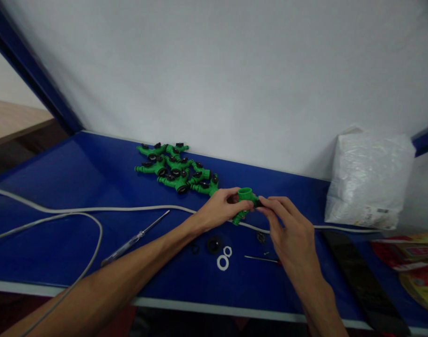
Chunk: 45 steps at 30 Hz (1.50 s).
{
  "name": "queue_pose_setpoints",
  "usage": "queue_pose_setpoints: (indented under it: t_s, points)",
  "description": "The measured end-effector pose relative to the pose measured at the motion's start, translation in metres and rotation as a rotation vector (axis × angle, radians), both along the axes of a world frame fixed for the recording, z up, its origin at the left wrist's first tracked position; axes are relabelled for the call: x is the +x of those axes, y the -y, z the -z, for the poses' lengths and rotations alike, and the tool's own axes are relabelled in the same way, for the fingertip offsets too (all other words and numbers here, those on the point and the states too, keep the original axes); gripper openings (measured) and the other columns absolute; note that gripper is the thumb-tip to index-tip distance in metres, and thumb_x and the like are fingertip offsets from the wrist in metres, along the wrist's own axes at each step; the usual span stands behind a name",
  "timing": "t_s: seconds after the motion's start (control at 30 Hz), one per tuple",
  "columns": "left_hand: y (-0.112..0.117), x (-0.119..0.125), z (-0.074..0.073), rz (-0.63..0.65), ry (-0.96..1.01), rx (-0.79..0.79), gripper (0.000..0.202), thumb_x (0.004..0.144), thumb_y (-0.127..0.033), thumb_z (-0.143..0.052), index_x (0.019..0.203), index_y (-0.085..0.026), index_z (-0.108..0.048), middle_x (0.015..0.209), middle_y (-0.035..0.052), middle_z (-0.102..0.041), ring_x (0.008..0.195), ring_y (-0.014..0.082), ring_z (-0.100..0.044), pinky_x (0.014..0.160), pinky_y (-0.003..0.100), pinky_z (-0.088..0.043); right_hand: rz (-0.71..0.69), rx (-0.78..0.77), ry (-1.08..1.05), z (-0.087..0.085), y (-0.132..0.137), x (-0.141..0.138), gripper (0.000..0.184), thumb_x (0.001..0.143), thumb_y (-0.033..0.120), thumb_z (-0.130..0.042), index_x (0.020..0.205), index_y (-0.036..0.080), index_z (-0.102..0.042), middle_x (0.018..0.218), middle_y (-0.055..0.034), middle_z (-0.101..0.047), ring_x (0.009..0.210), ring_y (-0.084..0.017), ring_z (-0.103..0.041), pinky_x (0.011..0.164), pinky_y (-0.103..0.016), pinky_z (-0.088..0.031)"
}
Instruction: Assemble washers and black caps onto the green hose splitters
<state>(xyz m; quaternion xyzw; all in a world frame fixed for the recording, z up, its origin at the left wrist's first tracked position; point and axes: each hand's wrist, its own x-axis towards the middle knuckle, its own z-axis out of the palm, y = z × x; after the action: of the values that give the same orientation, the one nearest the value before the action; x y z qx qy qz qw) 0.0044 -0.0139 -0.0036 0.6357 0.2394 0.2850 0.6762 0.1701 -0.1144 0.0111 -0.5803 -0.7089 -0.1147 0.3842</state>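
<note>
Near the middle of the blue table, my left hand [221,206] is closed around a green Y-shaped hose splitter [246,194], its wide round mouth facing up. My right hand [287,220] pinches a small black part [258,202] against the splitter's right side; whether it is a valve knob is hard to tell. Below the hands lie a black ring [214,244], a white washer [222,263] with a smaller one touching it, and a small dark piece [260,237]. A thin screwdriver [261,258] lies partly hidden by my right wrist.
Several green splitters with black knobs [177,166] are grouped at the back. A clear-handled screwdriver [136,238] lies left of my left forearm. A white cable [122,208] crosses the table behind my arms. On the right are a plastic-wrapped package [370,178], a long black object [364,281] and colourful packets [410,252].
</note>
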Motion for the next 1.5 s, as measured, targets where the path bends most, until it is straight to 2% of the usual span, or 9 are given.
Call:
queue_pose_setpoints:
  t_s: [0.27, 0.43, 0.53, 0.67, 0.83, 0.93, 1.07, 1.3, 1.5]
  points:
    - [-0.001, -0.001, 0.000, -0.028, 0.018, -0.008, 0.032, 0.084, -0.040, -0.068, 0.098, -0.012, -0.070, 0.089, 0.0051, -0.066, 0.076, 0.0137, -0.056, 0.070, 0.025, -0.043, -0.008, 0.014, -0.049, -0.002, -0.001, -0.005, 0.010, 0.102, 0.022, -0.062, 0.108, 0.023, -0.070, 0.095, -0.0052, -0.073, 0.083, -0.020, -0.074, 0.076, -0.031, -0.060]
    - [0.003, 0.000, -0.001, 0.001, 0.050, -0.029, 0.048, 0.081, -0.048, -0.078, 0.113, -0.013, -0.071, 0.093, 0.0035, -0.067, 0.075, 0.0124, -0.056, 0.074, 0.026, -0.045, 0.011, 0.002, -0.095, 0.000, 0.001, -0.015, 0.011, 0.103, 0.027, -0.059, 0.104, 0.025, -0.070, 0.085, -0.0024, -0.071, 0.072, -0.019, -0.071, 0.070, -0.031, -0.060]
    - [0.003, 0.001, 0.000, -0.001, 0.058, -0.014, 0.049, 0.081, -0.053, -0.079, 0.109, -0.013, -0.072, 0.086, 0.0015, -0.066, 0.072, 0.0119, -0.054, 0.070, 0.025, -0.042, -0.010, -0.032, -0.099, -0.004, 0.005, -0.014, 0.013, 0.102, 0.026, -0.060, 0.107, 0.025, -0.072, 0.090, -0.0036, -0.074, 0.076, -0.019, -0.072, 0.075, -0.032, -0.061]
    - [0.001, 0.001, 0.000, -0.049, 0.053, -0.021, 0.054, 0.081, -0.059, -0.077, 0.110, -0.014, -0.074, 0.072, -0.0016, -0.059, 0.067, 0.0115, -0.051, 0.063, 0.025, -0.036, -0.013, -0.121, -0.092, -0.006, 0.022, 0.007, 0.021, 0.099, 0.030, -0.067, 0.119, 0.025, -0.073, 0.096, -0.0034, -0.077, 0.081, -0.020, -0.075, 0.080, -0.033, -0.061]
    - [0.000, 0.002, -0.002, -0.047, 0.111, -0.149, 0.054, 0.080, -0.060, -0.079, 0.103, -0.012, -0.075, 0.071, -0.0008, -0.059, 0.065, 0.0101, -0.049, 0.064, 0.025, -0.036, -0.065, -0.255, -0.039, 0.011, 0.056, 0.041, 0.016, 0.099, 0.035, -0.066, 0.099, 0.026, -0.080, 0.095, -0.0038, -0.080, 0.080, -0.021, -0.079, 0.078, -0.032, -0.065]
    - [0.002, 0.004, -0.001, -0.029, 0.145, -0.282, 0.052, 0.074, -0.056, -0.085, 0.098, -0.012, -0.075, 0.083, 0.0040, -0.068, 0.076, 0.0122, -0.060, 0.071, 0.026, -0.042, -0.113, -0.336, -0.031, 0.020, 0.066, 0.045, 0.022, 0.100, 0.039, -0.064, 0.095, 0.028, -0.083, 0.093, -0.0050, -0.081, 0.077, -0.022, -0.079, 0.074, -0.033, -0.067]
    - [0.004, 0.006, -0.003, 0.012, 0.181, -0.415, 0.051, 0.070, -0.051, -0.089, 0.096, -0.010, -0.072, 0.100, 0.0119, -0.075, 0.086, 0.0182, -0.072, 0.078, 0.029, -0.050, -0.158, -0.367, -0.002, 0.020, 0.065, 0.039, 0.024, 0.101, 0.038, -0.062, 0.096, 0.028, -0.083, 0.093, -0.0053, -0.081, 0.078, -0.023, -0.080, 0.072, -0.032, -0.067]
    - [0.002, 0.005, -0.008, -0.068, 0.213, -0.435, 0.049, 0.075, -0.042, -0.088, 0.108, -0.010, -0.070, 0.096, 0.0116, -0.077, 0.073, 0.0164, -0.074, 0.073, 0.028, -0.054, -0.197, -0.425, 0.026, 0.024, 0.057, 0.040, 0.029, 0.103, 0.038, -0.058, 0.093, 0.031, -0.084, 0.089, -0.0047, -0.080, 0.078, -0.023, -0.078, 0.070, -0.034, -0.066]
    - [0.003, 0.006, -0.007, -0.045, 0.187, -0.447, 0.040, 0.083, -0.034, -0.082, 0.112, -0.010, -0.070, 0.089, 0.0095, -0.077, 0.074, 0.0161, -0.075, 0.072, 0.026, -0.056, -0.206, -0.408, 0.105, 0.024, 0.055, 0.038, 0.029, 0.102, 0.025, -0.052, 0.089, 0.028, -0.078, 0.089, -0.0045, -0.078, 0.077, -0.021, -0.078, 0.069, -0.030, -0.064]
